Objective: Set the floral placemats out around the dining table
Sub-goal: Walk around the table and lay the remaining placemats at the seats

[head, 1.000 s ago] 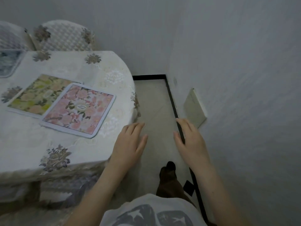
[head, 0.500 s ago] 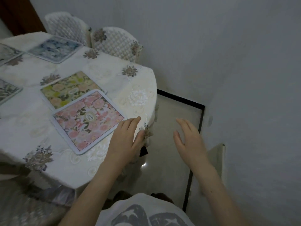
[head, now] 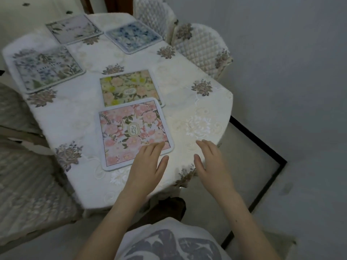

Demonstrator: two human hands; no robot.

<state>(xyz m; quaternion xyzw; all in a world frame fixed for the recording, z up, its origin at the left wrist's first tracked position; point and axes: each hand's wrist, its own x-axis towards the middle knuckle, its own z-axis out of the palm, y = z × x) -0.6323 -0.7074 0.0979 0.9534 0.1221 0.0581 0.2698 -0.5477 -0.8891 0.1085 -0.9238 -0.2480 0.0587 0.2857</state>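
Several floral placemats lie on the dining table (head: 197, 109), which is covered by a cream embroidered cloth. The pink placemat (head: 131, 132) is nearest me and overlaps the near edge of the yellow placemat (head: 129, 87). Farther off lie a blue placemat (head: 133, 35), a pale grey placemat (head: 73, 29) and a green-blue placemat (head: 47, 69). My left hand (head: 148, 166) is open, palm down, its fingertips over the pink placemat's near right corner. My right hand (head: 212, 162) is open above the table's near right edge, holding nothing.
Two quilted white chairs (head: 202, 47) stand at the table's far right side, and another covered chair (head: 22, 194) is at the left. A grey wall (head: 291, 72) runs close on the right, with a strip of floor (head: 247, 175) between it and the table.
The view has swung left onto the table, bringing more placemats into sight. Both hands have come forward over the table; the left now reaches the pink placemat's corner.
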